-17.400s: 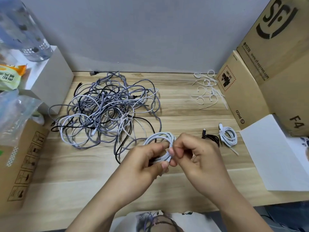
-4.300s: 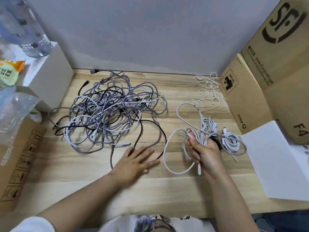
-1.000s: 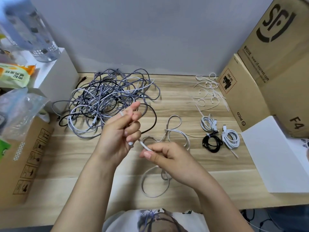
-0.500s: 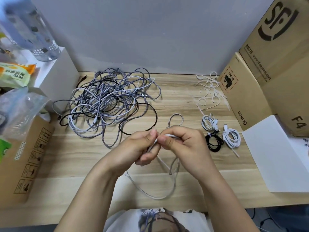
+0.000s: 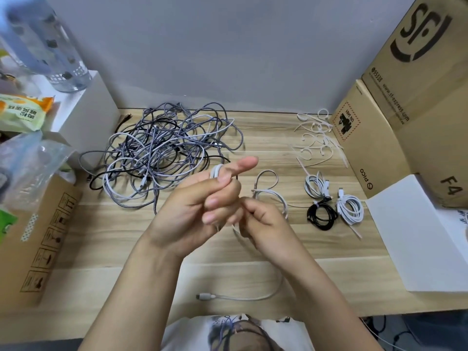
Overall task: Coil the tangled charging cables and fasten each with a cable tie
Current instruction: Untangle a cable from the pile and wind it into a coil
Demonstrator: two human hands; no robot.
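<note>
Since a moment ago your left hand [image 5: 202,206] has lifted with first white cable [image 5: 268,192] loops around its fingers, right hand [image 5: 263,219] pinching the slack; loops may slip off toward the tangle [image 5: 162,150] at ten o'clock.

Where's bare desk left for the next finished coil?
Bare wood lies between the tangled cables and the cable ties, along the back, and at front left beside the cardboard box. It is crowded around the three finished coils and both hands.

tangled pile [image 5: 162,153]: grey-braided, white, black | coils [image 5: 350,207]: white, black [image 5: 321,216] | table [image 5: 101,236]: pale woodgrain
</note>
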